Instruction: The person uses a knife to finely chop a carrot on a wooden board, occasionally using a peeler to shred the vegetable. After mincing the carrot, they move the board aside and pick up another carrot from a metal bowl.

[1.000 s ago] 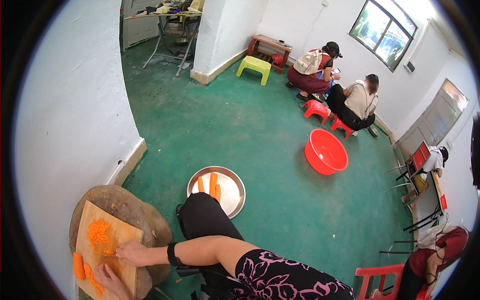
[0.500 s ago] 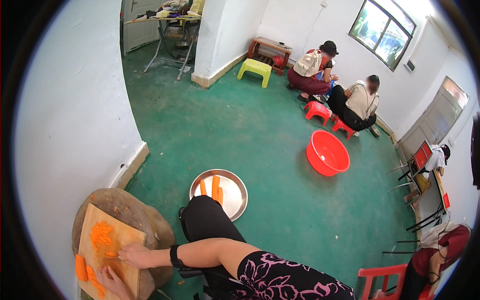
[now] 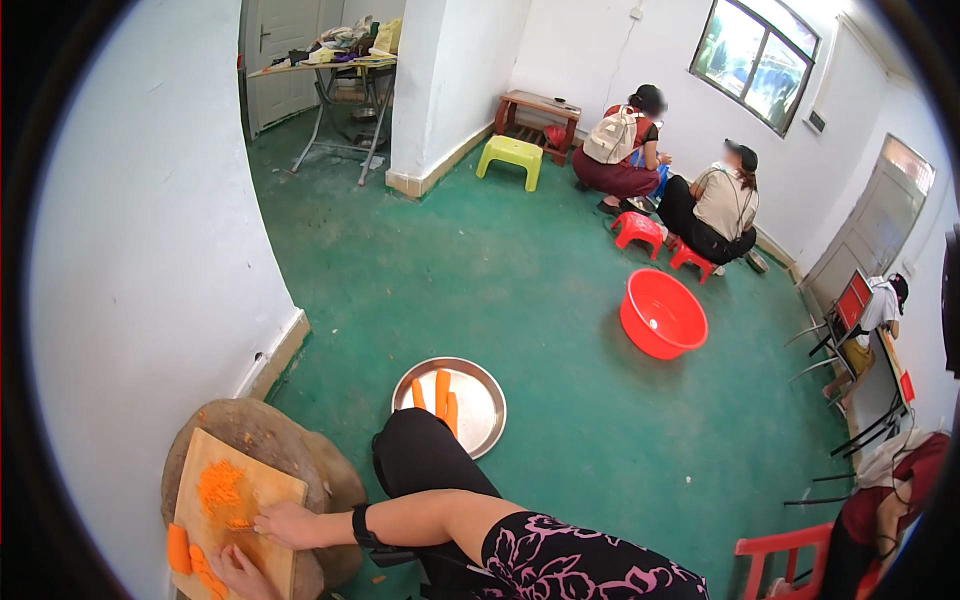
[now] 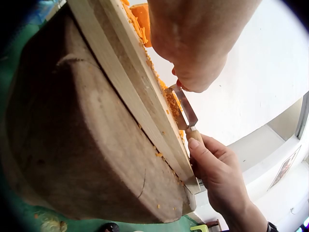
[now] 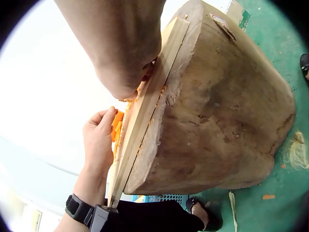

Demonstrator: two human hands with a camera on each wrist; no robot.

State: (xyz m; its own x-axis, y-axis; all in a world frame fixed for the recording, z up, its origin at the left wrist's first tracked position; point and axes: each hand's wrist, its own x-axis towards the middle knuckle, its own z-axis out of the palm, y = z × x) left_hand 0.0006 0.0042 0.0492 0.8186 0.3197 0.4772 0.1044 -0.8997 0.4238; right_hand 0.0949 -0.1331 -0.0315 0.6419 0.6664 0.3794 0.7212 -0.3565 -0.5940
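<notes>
A wooden cutting board point(image 3: 272, 484) lies on a thick wooden stump point(image 3: 338, 487) at the lower left of the head view. My right hand point(image 3: 285, 524) grips the wooden handle of a kitchen knife point(image 4: 189, 110), its blade on the board among carrot bits. Close by, my left hand point(image 3: 238, 574) has its fingers bent down at the carrot slices point(image 3: 207, 577), fingertips near the blade; the palm hides what lies under it. A heap of carrot shreds point(image 3: 218, 484) sits farther up the board. One thick carrot piece point(image 3: 178, 549) rests at the board's left edge.
A steel tray point(image 3: 483, 420) with whole carrots point(image 3: 442, 390) stands on the green floor beyond my knee. A red basin point(image 3: 663, 318), red stools point(image 3: 638, 232) and a green stool point(image 3: 510, 160) stand farther off. Several people sit or crouch around the room. A white wall point(image 3: 150, 250) borders the left.
The head view has shifted, so the scene sits slightly lower and farther right. Both hands stay at the same part of the board, with the knife still in the right hand.
</notes>
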